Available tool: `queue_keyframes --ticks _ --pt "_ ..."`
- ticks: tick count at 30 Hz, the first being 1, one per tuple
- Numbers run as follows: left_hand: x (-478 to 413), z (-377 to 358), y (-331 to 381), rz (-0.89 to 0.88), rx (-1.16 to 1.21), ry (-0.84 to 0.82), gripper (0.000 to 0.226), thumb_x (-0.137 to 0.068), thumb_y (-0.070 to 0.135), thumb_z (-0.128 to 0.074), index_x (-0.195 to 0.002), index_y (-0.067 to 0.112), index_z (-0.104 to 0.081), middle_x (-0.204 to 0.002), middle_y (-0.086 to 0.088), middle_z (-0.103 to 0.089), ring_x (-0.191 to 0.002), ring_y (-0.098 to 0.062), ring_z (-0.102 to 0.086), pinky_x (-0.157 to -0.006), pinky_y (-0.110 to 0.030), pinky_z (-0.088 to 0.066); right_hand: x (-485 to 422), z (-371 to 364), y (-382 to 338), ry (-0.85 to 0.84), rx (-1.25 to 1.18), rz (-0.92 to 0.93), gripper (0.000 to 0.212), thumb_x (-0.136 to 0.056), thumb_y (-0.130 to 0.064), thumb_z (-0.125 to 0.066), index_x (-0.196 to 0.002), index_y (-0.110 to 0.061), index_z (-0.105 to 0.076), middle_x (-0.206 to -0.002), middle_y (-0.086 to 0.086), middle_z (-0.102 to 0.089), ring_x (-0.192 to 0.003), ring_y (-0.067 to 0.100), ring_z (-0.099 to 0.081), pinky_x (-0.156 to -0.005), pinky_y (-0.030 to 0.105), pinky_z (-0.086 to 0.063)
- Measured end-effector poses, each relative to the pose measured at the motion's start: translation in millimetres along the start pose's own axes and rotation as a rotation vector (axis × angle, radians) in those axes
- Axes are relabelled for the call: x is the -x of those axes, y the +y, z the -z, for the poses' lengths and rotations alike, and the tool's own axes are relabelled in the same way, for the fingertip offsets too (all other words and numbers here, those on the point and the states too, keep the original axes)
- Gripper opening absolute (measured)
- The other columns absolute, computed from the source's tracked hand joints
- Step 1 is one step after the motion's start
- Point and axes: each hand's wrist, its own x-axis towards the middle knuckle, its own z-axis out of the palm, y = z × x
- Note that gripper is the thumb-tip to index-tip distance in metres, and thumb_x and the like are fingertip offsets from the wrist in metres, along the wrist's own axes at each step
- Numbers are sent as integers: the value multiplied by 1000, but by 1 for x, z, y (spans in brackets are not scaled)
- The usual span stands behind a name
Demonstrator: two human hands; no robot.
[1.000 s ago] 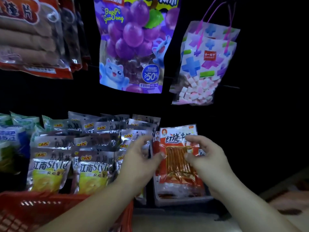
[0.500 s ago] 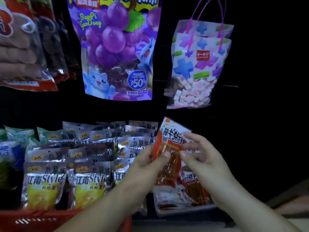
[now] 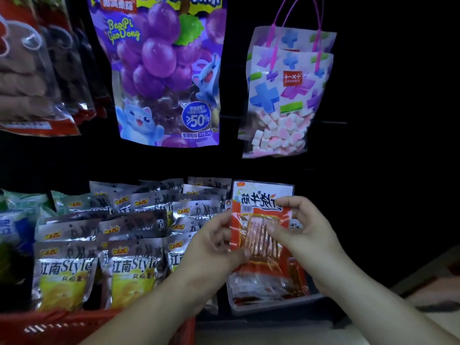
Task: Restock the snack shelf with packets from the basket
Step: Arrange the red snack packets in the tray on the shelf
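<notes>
Packet: red packet stands upright, long axis vertical, directly above the display tray.
Grip: left hand pinches its left edge, right hand its right edge; both equally near.
Move: likely straight down into the tray.

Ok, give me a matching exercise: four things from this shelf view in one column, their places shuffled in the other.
1. grape bag
2. marshmallow bag
3. orange packet
4. basket

A. bottom left corner
B. held between left hand and right hand
C. hanging, upper right
D. hanging, upper middle

Pairs: 1-D, 2-C, 3-B, 4-A
</notes>
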Motion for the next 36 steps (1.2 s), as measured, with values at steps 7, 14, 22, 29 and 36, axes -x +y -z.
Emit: queue_keyframes --ticks 7,14,22,29,36 --pt "-2 1 -3 -59 -54 44 70 -89 -7 -72 -137 40 -55 -101 11 -76 -96 -16 -74 -83 -35 -63 5 -1 -3 -210 21 -80 62 -90 15 -63 -104 -45 -68 -101 -17 -72 -88 41 -72 -76 66 -57" --pt "-3 4 -6 -53 -94 111 55 -92 -3 -70 -133 32 -58 -93 16 -77 -82 -2 -73 -65 -18 -59 5 -4 4 -152 185 -39 43 -94 -11 -73 -115 -48 -66 -86 7 -69 -71 33 -67 -62 46 -58" --pt "-1 -9 -17 -282 -290 5 19 -96 6 -65 -96 25 -66 -87 2 -69 -59 -11 -59 -55 -27 -50 5 -13 -12 -264 -271 -111 41 -98 -22 -66 -127 -51 -66 -133 -16 -62 -111 2 -68 -76 27 -61" --pt "2 -10 -13 -207 -312 -180 25 -97 13 -65 -103 37 -65 -111 13 -69 -90 -16 -62 -85 -38 -54 0 -6 3 -107 -100 -21 48 -100 4 -55 -107 -42 -69 -97 -8 -72 -70 10 -59 -62 16 -46" --pt "-18 -2 -27 -155 -179 189 24 -89 7 -77 -100 26 -67 -106 -1 -70 -87 -5 -68 -68 -16 -53 -2 -5 10 -60 -43 -11 51 -100 8 -45 -94 -40 -61 -89 8 -68 -63 30 -41 -57 26 -36"
